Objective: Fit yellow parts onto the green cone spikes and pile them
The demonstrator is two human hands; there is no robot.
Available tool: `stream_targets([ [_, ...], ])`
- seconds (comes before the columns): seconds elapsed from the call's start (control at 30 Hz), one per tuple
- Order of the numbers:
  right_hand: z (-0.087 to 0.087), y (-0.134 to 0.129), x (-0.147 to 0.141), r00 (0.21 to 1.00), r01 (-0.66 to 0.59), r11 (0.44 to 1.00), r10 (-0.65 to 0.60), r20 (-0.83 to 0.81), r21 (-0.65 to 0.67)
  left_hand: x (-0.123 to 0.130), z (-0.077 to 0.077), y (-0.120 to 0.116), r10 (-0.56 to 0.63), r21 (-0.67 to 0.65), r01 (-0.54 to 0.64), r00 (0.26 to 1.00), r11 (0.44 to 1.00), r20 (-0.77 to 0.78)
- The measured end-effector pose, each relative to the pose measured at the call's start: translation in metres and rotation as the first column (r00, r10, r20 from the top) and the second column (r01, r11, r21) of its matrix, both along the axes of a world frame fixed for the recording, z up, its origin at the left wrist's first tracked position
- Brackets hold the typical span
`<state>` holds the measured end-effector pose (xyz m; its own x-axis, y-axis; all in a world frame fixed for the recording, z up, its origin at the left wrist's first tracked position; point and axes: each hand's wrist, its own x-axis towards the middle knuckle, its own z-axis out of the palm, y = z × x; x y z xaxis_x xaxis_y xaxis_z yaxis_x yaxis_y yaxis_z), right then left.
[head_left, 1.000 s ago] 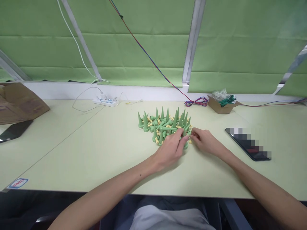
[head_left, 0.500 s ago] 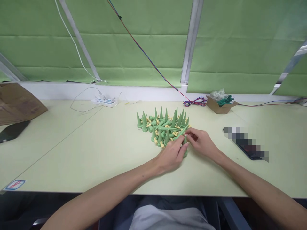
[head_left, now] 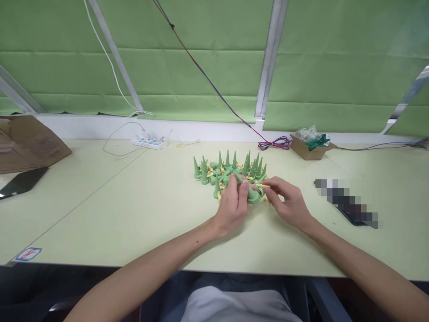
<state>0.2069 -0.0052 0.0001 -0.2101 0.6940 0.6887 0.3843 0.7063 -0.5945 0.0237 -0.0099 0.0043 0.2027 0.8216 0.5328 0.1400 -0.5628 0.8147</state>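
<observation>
My left hand [head_left: 235, 199] is closed around a green plastic cone [head_left: 254, 196], which lies tilted with its wide round base toward the right. My right hand [head_left: 286, 197] pinches a small thin yellow piece [head_left: 262, 185] between thumb and fingertips, close beside the cone's base. Just beyond both hands spreads a cluster of green cones [head_left: 228, 161], several standing upright and others lying on their sides. Small yellow pieces are scattered among them. My left hand hides part of the cluster's near side.
On the right lies a dark phone-like object [head_left: 348, 210], partly pixelated. A small cardboard box [head_left: 310, 152] with clear and green plastic stands behind, beside a bundled cable [head_left: 275, 143]. A power strip [head_left: 149, 142] sits at the back left, a large cardboard piece [head_left: 33, 143] at far left.
My left hand has lifted a cone from the near edge of the cluster and tipped it over. My right hand has drawn back slightly, with a yellow piece now showing in its fingers.
</observation>
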Motion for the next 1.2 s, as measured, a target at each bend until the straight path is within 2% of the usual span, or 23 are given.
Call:
stream_targets([
  [0.13, 0.000, -0.004, -0.004, 0.999, -0.030, 0.999, 0.031, -0.009, 0.041, 0.002, -0.002, 0.001, -0.052, -0.065, 0.057, 0.996, 0.996, 0.077],
  [0.3, 0.000, -0.004, -0.003, 1.000, -0.007, 0.997, 0.008, -0.016, 0.073, 0.002, -0.001, 0.005, -0.060, -0.035, 0.063, 0.995, 0.997, 0.080],
  [0.47, 0.000, -0.004, -0.001, 1.000, 0.013, 0.996, -0.013, 0.003, 0.088, 0.000, -0.002, 0.008, -0.053, 0.009, 0.053, 0.998, 0.999, -0.026],
  [0.63, 0.001, -0.005, -0.001, 0.999, 0.022, 0.996, -0.026, 0.046, 0.085, -0.003, -0.005, 0.009, 0.004, 0.116, 0.016, 0.985, 0.993, -0.173],
  [0.93, 0.002, -0.004, -0.002, 0.993, 0.052, 0.998, -0.056, 0.106, 0.034, -0.003, -0.006, 0.010, 0.054, 0.182, -0.009, 0.968, 0.983, -0.245],
  [1.2, -0.001, -0.003, -0.001, 0.997, 0.037, 0.998, -0.033, 0.075, -0.051, -0.003, -0.004, 0.008, 0.112, 0.265, -0.028, 0.944, 0.964, -0.310],
])
